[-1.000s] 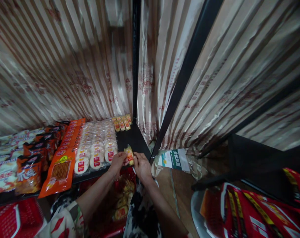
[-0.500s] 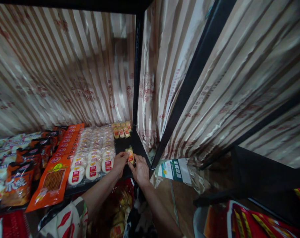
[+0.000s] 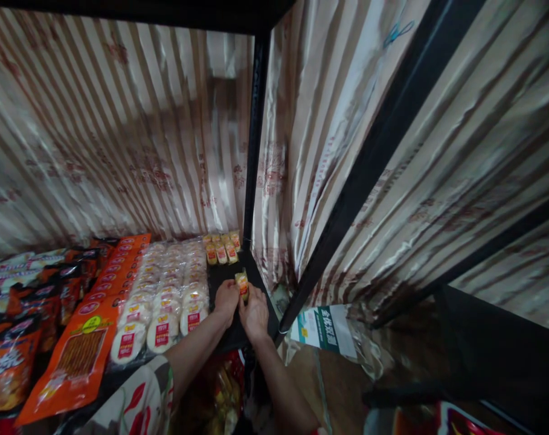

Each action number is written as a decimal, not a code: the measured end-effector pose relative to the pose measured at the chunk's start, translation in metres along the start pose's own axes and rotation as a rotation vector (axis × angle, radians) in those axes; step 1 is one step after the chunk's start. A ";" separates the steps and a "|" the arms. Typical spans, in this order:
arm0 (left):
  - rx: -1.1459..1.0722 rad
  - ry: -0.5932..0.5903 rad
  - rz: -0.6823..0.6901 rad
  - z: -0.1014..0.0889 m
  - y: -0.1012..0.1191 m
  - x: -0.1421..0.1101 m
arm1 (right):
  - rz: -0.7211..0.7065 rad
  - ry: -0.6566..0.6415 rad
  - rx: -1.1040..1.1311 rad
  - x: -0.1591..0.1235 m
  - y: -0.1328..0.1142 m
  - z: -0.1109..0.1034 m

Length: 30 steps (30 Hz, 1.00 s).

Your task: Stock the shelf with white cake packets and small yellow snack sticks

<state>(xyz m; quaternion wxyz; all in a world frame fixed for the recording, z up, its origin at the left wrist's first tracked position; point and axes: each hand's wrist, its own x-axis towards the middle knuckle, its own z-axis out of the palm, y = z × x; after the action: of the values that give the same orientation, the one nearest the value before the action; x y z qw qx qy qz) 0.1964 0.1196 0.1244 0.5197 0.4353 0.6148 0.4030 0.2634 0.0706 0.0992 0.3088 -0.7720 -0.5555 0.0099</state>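
A small yellow snack packet [image 3: 241,285] with a red label is pinched upright between my two hands, over the dark shelf [image 3: 220,275]. My left hand [image 3: 227,300] closes on its left side, and my right hand [image 3: 255,314] grips it from the right. Behind them, several matching yellow packets [image 3: 221,252] stand grouped in the shelf's back corner by the post. Left of my hands lie rows of round white wrapped cakes [image 3: 163,329] with red labels. Below my forearms, more yellow packets [image 3: 224,393] show dimly in a red container.
Orange snack bags [image 3: 81,347] and other bags [image 3: 6,362] fill the shelf's left part. A black post [image 3: 256,145] and a slanting black post [image 3: 369,163] frame the corner. Striped sheeting [image 3: 156,133] hangs behind. A white and green plastic bag [image 3: 324,326] lies at right.
Both hands, with the yellow packet between them, have moved slightly on the shelf. The view has shifted a little, with the goods at left appearing lower and closer.
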 end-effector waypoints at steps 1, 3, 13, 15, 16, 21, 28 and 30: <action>0.013 0.013 -0.003 0.002 0.001 0.003 | 0.006 0.005 0.003 0.004 0.000 0.001; 0.030 0.015 -0.010 0.006 0.004 0.007 | 0.015 0.022 0.010 0.012 0.000 0.004; 0.006 -0.079 0.057 0.022 0.012 0.031 | 0.049 0.099 0.044 0.047 0.005 0.026; -0.014 -0.101 0.066 0.025 0.014 0.035 | 0.059 0.108 0.043 0.055 0.006 0.030; -0.031 -0.117 0.071 0.026 0.016 0.036 | 0.061 0.109 0.041 0.058 0.006 0.031; -0.097 -0.174 0.073 0.029 0.028 0.036 | 0.085 0.102 0.017 0.074 0.006 0.035; -0.085 -0.206 0.060 0.032 0.036 0.044 | 0.102 0.151 0.014 0.088 -0.001 0.033; -0.094 -0.216 0.084 0.033 0.035 0.048 | 0.105 0.151 0.010 0.091 -0.001 0.035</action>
<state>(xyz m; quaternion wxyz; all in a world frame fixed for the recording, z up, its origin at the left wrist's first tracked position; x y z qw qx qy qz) 0.2295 0.1772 0.1396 0.5855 0.4765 0.5170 0.4037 0.2847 0.1662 0.1011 0.3527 -0.7971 -0.4893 -0.0293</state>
